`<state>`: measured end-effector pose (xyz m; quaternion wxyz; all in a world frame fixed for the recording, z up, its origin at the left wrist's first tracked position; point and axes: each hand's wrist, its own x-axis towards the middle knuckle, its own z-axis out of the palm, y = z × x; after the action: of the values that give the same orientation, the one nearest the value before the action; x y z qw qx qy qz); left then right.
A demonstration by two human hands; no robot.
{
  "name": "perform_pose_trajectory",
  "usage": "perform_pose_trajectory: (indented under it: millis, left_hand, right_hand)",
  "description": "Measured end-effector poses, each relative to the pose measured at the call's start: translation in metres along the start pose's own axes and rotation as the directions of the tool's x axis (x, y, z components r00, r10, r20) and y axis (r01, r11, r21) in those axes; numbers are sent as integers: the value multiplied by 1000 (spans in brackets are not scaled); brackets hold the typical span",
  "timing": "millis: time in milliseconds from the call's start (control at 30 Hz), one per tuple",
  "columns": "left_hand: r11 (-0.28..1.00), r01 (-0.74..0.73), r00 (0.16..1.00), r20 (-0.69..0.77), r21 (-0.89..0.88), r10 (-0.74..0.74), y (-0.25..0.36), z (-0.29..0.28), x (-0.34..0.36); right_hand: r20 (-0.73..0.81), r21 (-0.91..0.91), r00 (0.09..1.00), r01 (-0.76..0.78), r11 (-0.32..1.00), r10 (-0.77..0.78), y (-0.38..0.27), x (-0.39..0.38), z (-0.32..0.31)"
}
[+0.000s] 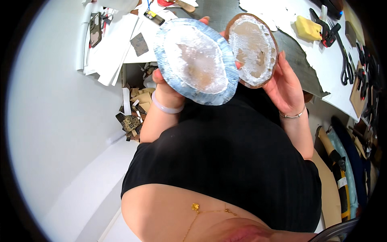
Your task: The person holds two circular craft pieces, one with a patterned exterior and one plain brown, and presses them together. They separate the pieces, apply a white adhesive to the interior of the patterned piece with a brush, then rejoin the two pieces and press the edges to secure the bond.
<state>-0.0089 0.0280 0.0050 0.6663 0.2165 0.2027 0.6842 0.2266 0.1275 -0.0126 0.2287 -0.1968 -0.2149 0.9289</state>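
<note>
My left hand (165,88) grips a large oval piece (195,60) with a pale blue, pleated-looking rim and a rough whitish centre, browner low in the middle. My right hand (284,80) holds a smaller oval piece (252,50) by its right side; it has a brown edge, a crusty white ring and a beige centre. Both pieces face up toward the camera, raised over my lap at the worktable's front, the blue one overlapping or very near the brown one's left edge. The backs of both pieces are hidden, along with some fingers.
Papers (105,52), a phone (95,28) and a lighter (154,17) lie on the table's left. A dark sheet (302,70), yellow sponge (308,27), clamps (330,34) and scissors (344,72) lie right. Scraps (133,121) fill the space below left; rolled materials (342,169) stand right.
</note>
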Motion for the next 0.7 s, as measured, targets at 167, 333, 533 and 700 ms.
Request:
perform_pose_trajectory:
  millis: [167,333,533,700]
  left_hand:
    - [998,55,965,-258,11,-51,-1,7,1]
    - [974,-11,1000,14,-228,15,-7,-16,0]
    - [962,58,998,1,-266,-60,-7,-22,-5]
    - [942,86,996,15,-325,-86,-4,-7,2]
  right_hand:
    - [62,118,998,-13,993,5,10,2,12]
    - [236,323,971,-110,940,32,19,3,7]
    - [300,307,954,-126,943,30,21,5,-2]
    - [283,260,959,-88,962,11,21,6,-3]
